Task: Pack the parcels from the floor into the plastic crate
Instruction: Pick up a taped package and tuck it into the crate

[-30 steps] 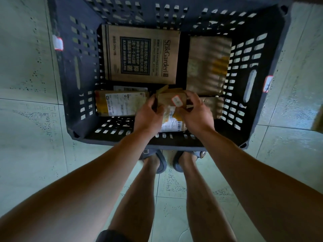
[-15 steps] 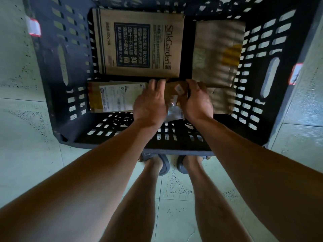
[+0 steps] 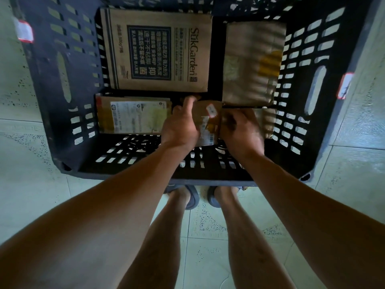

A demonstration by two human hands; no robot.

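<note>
A dark plastic crate [image 3: 62,84] with slotted walls stands on the floor in front of me. Inside lie a large printed cardboard parcel [image 3: 156,51] at the back left, a plain brown parcel [image 3: 252,63] at the back right, and a flat parcel with a white label [image 3: 133,115] at the front left. Low in the crate's front middle sits a small brown parcel [image 3: 208,119] with labels and tape. My left hand [image 3: 181,128] grips its left side and my right hand [image 3: 241,130] grips its right side. Another parcel [image 3: 267,122] shows partly behind my right hand.
Pale green floor tiles [image 3: 27,184] surround the crate. My two feet in dark sandals [image 3: 193,197] stand right against the crate's near wall. Red and white stickers [image 3: 25,31] sit on the crate's left and right rims.
Both hands have carried the small parcel lower and deeper into the crate. The view has closed in on the crate.
</note>
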